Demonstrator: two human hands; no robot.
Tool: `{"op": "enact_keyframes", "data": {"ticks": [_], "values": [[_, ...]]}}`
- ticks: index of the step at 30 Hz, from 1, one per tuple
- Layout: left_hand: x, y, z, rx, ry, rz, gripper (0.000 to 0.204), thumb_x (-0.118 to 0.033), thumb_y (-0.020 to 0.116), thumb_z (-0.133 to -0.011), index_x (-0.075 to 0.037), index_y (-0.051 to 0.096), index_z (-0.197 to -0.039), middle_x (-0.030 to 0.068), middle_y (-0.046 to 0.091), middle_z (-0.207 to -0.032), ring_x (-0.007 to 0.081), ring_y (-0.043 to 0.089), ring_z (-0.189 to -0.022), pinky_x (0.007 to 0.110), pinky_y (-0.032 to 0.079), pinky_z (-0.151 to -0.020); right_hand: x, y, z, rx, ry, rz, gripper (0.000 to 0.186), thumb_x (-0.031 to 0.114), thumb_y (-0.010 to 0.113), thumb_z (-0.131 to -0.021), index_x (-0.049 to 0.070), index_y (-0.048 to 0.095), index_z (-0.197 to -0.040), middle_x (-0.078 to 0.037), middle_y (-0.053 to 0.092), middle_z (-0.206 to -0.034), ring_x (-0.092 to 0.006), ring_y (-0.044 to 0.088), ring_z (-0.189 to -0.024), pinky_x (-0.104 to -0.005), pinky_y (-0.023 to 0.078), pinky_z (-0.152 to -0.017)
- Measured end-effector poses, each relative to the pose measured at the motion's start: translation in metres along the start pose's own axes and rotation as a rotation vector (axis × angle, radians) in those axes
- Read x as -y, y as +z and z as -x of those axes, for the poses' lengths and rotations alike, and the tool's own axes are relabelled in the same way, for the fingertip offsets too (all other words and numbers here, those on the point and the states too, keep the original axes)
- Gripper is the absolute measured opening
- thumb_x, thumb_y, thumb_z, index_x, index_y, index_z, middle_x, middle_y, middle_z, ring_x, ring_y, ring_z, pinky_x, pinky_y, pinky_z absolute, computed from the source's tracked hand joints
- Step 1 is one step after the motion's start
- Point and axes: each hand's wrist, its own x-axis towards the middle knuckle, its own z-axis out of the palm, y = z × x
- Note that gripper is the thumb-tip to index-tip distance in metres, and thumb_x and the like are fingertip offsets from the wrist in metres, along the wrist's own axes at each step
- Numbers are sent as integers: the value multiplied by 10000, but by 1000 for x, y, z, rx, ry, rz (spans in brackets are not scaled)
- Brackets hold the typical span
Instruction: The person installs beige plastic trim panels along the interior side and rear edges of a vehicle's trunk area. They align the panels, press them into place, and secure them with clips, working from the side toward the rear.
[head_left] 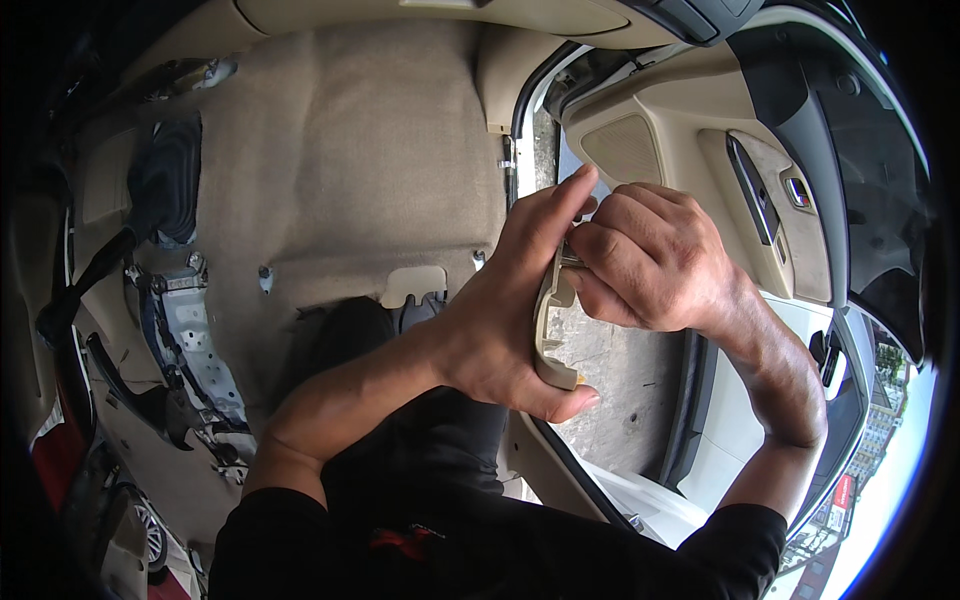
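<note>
A beige plastic trim piece with ribs along its inner edge is held up in front of me, above the door sill. My left hand is wrapped round its outer side, thumb near the lower end. At the upper end of the piece, my right hand is closed, fingers curled against it. A small metallic bit shows between the right fingers and the trim; what it is I cannot make out.
Brown carpet covers the car floor, with bare metal brackets and a dark lever at left. The beige door stands ajar at right. Grey pavement shows past the sill.
</note>
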Motion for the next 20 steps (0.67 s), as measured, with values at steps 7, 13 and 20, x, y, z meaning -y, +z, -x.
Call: {"op": "enact_keyframes", "data": {"ticks": [7, 13, 20], "values": [[4, -2, 7, -9, 24, 93, 1446, -403, 903, -629, -44, -62, -1644, 267, 175, -1573, 469, 245, -1464, 575, 283, -1211, 5, 9, -8, -24, 73, -185, 196, 115, 768, -748, 35, 624, -854, -72, 593, -763, -235, 641, -607, -369, 540, -506], [7, -7, 12, -28, -13, 92, 1489, -312, 940, -593, -15, -77, -1639, 219, 204, -1585, 370, 280, -1475, 482, 258, -1227, 10, 22, -7, -61, 122, -173, 171, 115, 758, -811, 20, 646, -899, -85, 621, -799, -249, 651, -615, -385, 553, -541], [5, -1, 13, 11, -37, 150, 1429, -363, 918, -629, -58, -29, -1654, 222, 180, -1596, 410, 259, -1476, 534, 279, -1222, 35, -4, 5, 75, 512, -326, 312, 224, 773, -894, 19, 684, -1112, -128, 680, -953, -314, 724, -795, -389, 599, -680]]}}
